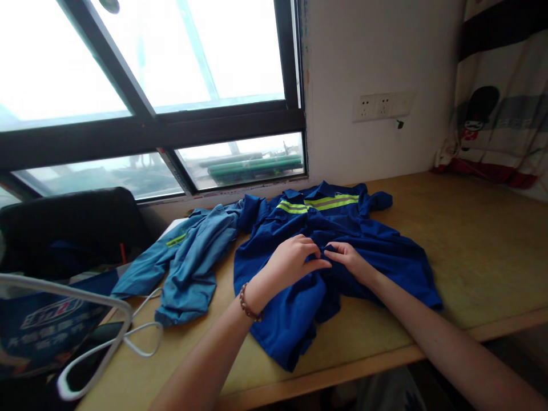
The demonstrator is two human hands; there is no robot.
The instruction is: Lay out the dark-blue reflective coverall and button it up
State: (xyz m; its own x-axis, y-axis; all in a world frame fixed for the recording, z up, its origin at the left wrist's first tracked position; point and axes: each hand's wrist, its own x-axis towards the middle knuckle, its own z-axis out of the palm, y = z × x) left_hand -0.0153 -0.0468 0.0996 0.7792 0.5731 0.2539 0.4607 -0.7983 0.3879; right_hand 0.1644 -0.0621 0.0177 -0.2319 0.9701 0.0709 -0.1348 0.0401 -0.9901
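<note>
A dark blue work shirt [385,257] with yellow-green reflective stripes lies spread on a wooden table [479,251]. My left hand [291,260], with a bead bracelet on its wrist, pinches the shirt's front near the middle. My right hand [349,257] pinches the fabric right beside it, fingertips almost touching the left hand's. Both hands are closed on the cloth.
A lighter blue garment [192,262] lies crumpled to the left of the shirt. A white wire frame [98,325] sticks up at the near left, with a black chair [72,222] behind it. A window, wall sockets [381,106] and a patterned curtain [500,97] stand behind the table.
</note>
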